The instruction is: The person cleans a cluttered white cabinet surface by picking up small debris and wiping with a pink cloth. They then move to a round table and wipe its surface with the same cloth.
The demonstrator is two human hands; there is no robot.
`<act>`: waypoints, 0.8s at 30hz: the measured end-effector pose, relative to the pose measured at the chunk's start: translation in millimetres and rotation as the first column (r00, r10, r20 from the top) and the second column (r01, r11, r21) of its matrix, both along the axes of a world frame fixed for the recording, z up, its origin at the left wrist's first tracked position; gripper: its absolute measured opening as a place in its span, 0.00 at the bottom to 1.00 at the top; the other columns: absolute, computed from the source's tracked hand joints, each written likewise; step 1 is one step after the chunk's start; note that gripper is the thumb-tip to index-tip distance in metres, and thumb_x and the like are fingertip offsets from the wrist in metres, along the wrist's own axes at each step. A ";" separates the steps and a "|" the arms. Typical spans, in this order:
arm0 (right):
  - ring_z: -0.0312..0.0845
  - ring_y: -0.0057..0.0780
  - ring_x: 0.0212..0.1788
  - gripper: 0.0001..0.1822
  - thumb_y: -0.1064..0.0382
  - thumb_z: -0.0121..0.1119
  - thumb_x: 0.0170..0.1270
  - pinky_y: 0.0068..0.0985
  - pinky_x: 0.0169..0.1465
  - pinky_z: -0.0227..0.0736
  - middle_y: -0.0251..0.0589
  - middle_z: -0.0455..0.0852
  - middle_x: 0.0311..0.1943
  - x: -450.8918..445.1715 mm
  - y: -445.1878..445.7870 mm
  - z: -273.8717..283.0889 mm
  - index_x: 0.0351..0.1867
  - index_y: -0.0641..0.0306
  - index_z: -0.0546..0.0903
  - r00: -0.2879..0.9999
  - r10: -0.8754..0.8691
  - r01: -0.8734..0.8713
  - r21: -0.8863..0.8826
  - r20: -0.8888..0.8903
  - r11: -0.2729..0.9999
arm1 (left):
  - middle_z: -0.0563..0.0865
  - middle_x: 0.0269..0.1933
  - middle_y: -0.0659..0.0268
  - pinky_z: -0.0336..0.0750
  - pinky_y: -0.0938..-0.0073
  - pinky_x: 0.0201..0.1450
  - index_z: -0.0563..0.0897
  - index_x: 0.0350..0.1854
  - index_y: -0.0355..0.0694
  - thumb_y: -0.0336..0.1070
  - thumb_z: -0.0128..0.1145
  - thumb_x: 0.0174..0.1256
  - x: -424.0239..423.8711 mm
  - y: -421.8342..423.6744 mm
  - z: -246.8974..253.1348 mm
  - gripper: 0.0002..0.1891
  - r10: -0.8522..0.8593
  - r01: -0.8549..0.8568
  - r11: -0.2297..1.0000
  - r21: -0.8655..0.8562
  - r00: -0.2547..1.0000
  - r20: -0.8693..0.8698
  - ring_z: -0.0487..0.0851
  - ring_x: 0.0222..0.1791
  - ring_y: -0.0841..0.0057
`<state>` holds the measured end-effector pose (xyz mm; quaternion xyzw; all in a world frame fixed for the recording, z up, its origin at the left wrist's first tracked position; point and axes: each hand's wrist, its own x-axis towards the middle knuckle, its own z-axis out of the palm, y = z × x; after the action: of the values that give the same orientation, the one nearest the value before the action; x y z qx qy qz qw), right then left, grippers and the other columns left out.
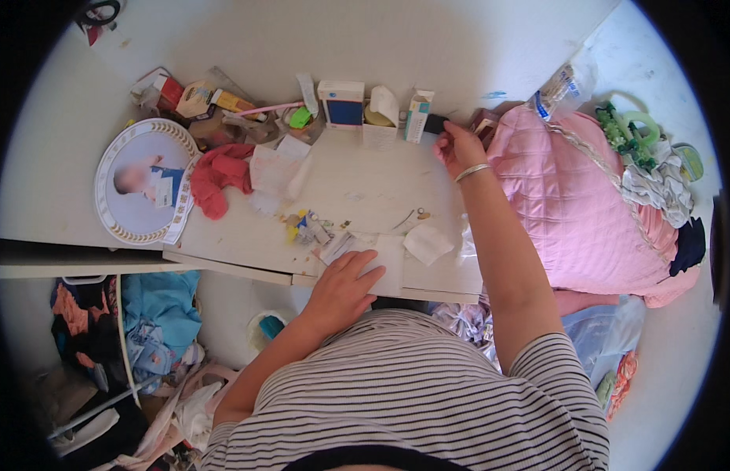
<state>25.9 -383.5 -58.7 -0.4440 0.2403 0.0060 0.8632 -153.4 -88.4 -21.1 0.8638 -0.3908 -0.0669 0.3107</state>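
Observation:
My right hand [461,147], with a silver bangle at its wrist, reaches to the back of the white desk [394,188]. Its fingers touch a small black object [435,123] beside an upright white and teal box [418,116]; whether they grip it cannot be told. Palm down at the front edge, my left hand [344,288] rests with fingers apart on white paper [388,259]. Near it lie a clear packet [339,246], a pile of small scraps [312,228] and a crumpled white tissue [428,243].
A white and blue box [342,106] and an open carton [380,120] stand along the wall. At left are a red cloth [223,176] and a round photo plaque [144,182]. Pink quilted fabric [553,206] covers the right side. Clothes [162,312] fill the shelves below left.

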 end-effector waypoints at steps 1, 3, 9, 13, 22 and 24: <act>0.68 0.20 0.20 0.05 0.65 0.55 0.66 0.24 0.25 0.75 0.31 0.71 0.22 0.4 2.2 -1.6 0.35 0.60 0.72 0.999 -0.046 0.047 0.034 -0.014 0.998 | 0.74 0.59 0.55 0.69 0.60 0.60 0.79 0.53 0.40 0.31 0.67 0.46 0.3 1.5 1.1 0.26 -0.002 0.002 1.000 -0.019 1.000 -0.002 0.72 0.58 0.56; 0.67 0.20 0.19 0.06 0.63 0.55 0.66 0.24 0.24 0.75 0.31 0.71 0.21 0.9 1.9 -2.7 0.33 0.59 0.71 0.990 -0.136 0.140 0.097 -0.048 0.985 | 0.74 0.59 0.55 0.70 0.61 0.59 0.79 0.52 0.39 0.30 0.67 0.46 1.4 2.1 -3.7 0.26 -0.013 0.013 1.000 -0.028 1.000 0.017 0.73 0.57 0.56; 0.72 0.19 0.22 0.12 0.65 0.57 0.65 0.24 0.26 0.76 0.35 0.78 0.27 -19.4 16.2 2.8 0.46 0.67 0.74 0.976 -0.213 0.196 -0.238 -0.049 0.951 | 0.79 0.53 0.57 0.73 0.64 0.55 0.81 0.47 0.38 0.29 0.67 0.48 -2.8 13.1 -3.7 0.20 0.094 -0.080 0.986 -0.146 0.991 0.090 0.76 0.53 0.59; 0.72 0.18 0.23 0.18 0.66 0.57 0.64 0.21 0.26 0.73 0.36 0.79 0.27 -53.5 30.1 22.6 0.54 0.71 0.72 0.997 -0.063 0.074 -0.474 0.038 0.877 | 0.81 0.47 0.57 0.74 0.65 0.52 0.81 0.45 0.37 0.28 0.64 0.53 11.3 34.4 -5.2 0.15 0.410 -0.375 0.894 -0.246 0.906 0.109 0.79 0.48 0.59; 0.79 0.31 0.32 0.16 0.64 0.67 0.53 0.26 0.37 0.75 0.41 0.82 0.35 -160.8 98.6 51.7 0.44 0.63 0.81 0.729 0.681 -0.254 -0.951 -0.069 0.175 | 0.80 0.47 0.54 0.73 0.64 0.53 0.78 0.49 0.37 0.25 0.58 0.56 44.8 71.8 -29.5 0.16 0.530 -0.534 0.808 -0.250 0.844 -0.090 0.77 0.51 0.57; 0.78 0.37 0.42 0.22 0.61 0.70 0.48 0.32 0.46 0.74 0.44 0.81 0.44 -183.9 113.0 54.5 0.46 0.62 0.80 0.688 0.721 -0.145 -0.989 -0.082 0.025 | 0.79 0.49 0.54 0.73 0.65 0.54 0.79 0.48 0.37 0.25 0.58 0.56 40.1 66.3 -28.5 0.15 0.527 -0.526 0.808 -0.265 0.847 -0.073 0.77 0.53 0.58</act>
<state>-157.9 -270.5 -4.2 -0.9147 -0.1761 0.0278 0.3628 -113.3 -22.1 -49.6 0.8866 -0.1423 0.0784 0.4331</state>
